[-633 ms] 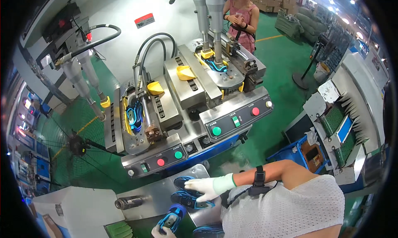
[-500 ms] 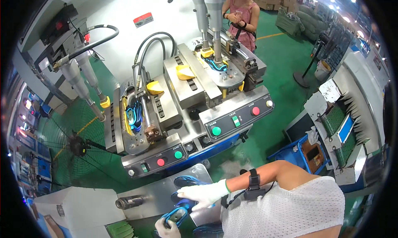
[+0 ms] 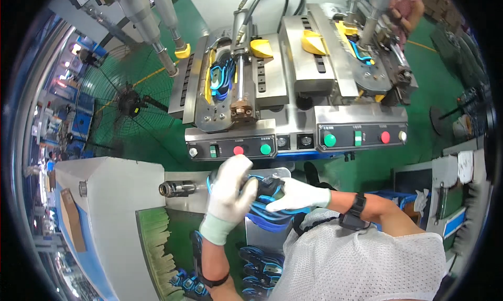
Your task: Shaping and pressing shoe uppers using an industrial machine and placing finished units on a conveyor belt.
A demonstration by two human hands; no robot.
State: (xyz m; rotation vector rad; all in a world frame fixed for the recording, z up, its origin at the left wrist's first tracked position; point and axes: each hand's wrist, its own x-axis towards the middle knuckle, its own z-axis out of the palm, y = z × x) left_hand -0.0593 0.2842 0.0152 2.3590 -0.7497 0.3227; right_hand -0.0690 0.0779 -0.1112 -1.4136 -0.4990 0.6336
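Both of my hands wear white gloves and meet over a black-and-blue sandal (image 3: pixel 268 187) above a metal shelf. My left hand (image 3: pixel 230 188) is curved around its left part, fingers pointing up and thumb on the near side; its grip is partly hidden. My right hand (image 3: pixel 298 195) pinches the sandal's right side between thumb and fingers. Beneath it lie more sandals with blue soles (image 3: pixel 267 223). Straight ahead stands a two-station press, with a blue-and-black sandal (image 3: pixel 222 77) in the left station and another sandal (image 3: pixel 361 53) in the right one.
The press has a left control panel (image 3: pixel 230 149) and a right control panel (image 3: pixel 361 136) with coloured buttons. A white housing with green bristle strips (image 3: pixel 154 248) stands at left. Several sandals (image 3: pixel 262 269) lie low by my body. A floor fan (image 3: pixel 130 99) and another person (image 3: pixel 406 10) are farther off.
My view has turned left and down. My left hand has risen from low by my body to the shelf, and my right hand now meets it at the sandal.
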